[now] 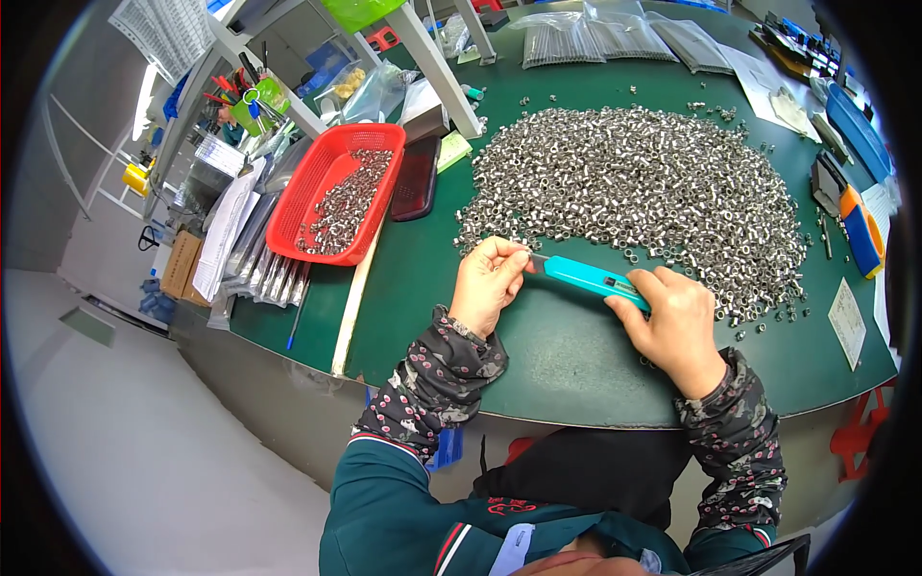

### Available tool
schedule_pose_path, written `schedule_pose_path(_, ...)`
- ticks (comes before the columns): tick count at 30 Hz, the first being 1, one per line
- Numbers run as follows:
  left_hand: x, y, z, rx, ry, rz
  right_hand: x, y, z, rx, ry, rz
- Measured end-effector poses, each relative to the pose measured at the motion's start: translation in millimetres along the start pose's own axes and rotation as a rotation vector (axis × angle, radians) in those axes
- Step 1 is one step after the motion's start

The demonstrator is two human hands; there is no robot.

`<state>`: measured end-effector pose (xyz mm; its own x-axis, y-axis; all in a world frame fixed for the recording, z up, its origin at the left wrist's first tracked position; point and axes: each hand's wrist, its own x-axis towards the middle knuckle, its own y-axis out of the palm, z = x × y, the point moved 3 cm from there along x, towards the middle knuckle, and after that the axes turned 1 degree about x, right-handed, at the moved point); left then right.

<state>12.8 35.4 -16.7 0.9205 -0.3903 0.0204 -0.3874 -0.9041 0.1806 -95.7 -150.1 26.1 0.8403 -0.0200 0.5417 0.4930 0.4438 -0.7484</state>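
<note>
My right hand (677,331) is wrapped round a teal utility knife (584,276), its blade end pointing left. Just past the blade, my left hand (487,288) pinches a small metal ring between thumb and fingertips; the fingers mostly cover it. The blade tip meets those fingertips, though whether it sits inside the ring I cannot tell. Both hands are above the green table (567,370), at the near edge of a wide heap of small shiny metal rings (634,182). A red plastic basket (279,235) with more such rings stands to the left.
Beside the basket lie a dark phone (417,178), a wooden strip (354,312) and bagged parts (259,264). Clear plastic bags (562,40) line the far edge. On the right are a blue-and-orange tool (862,233), a paper card (846,322) and a blue tray (855,130).
</note>
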Motion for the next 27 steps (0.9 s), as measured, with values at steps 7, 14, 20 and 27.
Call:
schedule_pose_path(7,-0.1,-1.8,2.3,-0.075,-0.08,-0.025,1.6,-4.0,-3.9,-0.041,-0.056,-0.065)
schedule_pose_path(14,-0.7,-0.2,0.1,-0.067,-0.032,-0.028,1.4,4.1,-9.4,0.167,0.092,0.097)
schedule_pose_path(20,-0.8,1.6,-2.5,0.031,0.057,-0.009,3.0,5.2,-13.1,0.27,0.264,0.288)
schedule_pose_path(27,-0.2,-3.2,-3.5,-0.05,0.059,-0.033,5.4,2.4,-17.9,0.327,0.212,0.193)
